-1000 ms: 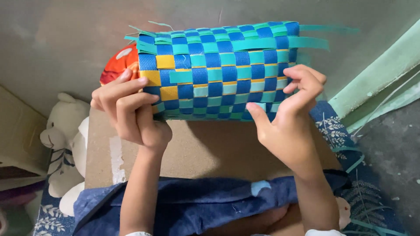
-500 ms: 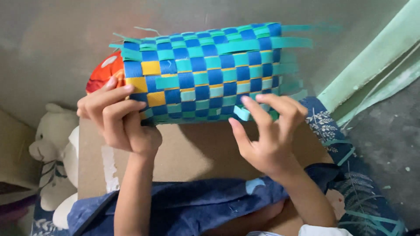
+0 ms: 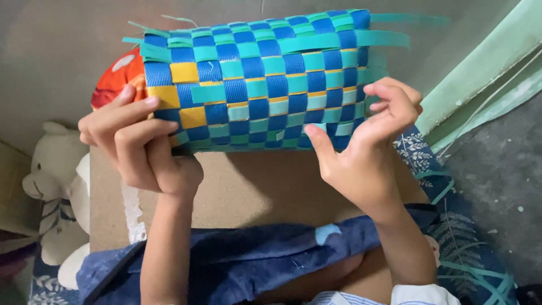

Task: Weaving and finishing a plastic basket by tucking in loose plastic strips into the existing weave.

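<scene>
A woven basket of blue and teal plastic strips, with a few yellow squares, lies on its side in front of me. Loose teal strip ends stick out from its right end. My left hand grips the basket's left end, fingers over the yellow squares. My right hand holds the right end, thumb pressed under the lower edge and fingers curled at the side. A red and orange object shows behind the left end, mostly hidden.
A brown board lies across my lap over blue cloth. A white stuffed toy sits at the left. Green strips lean at the right, above a dark floor. A patterned blue mat lies beneath.
The basket has shifted slightly left and closer. My right hand moved from the lower middle back to the right end, fingers curling at its side. My left hand kept its grip.
</scene>
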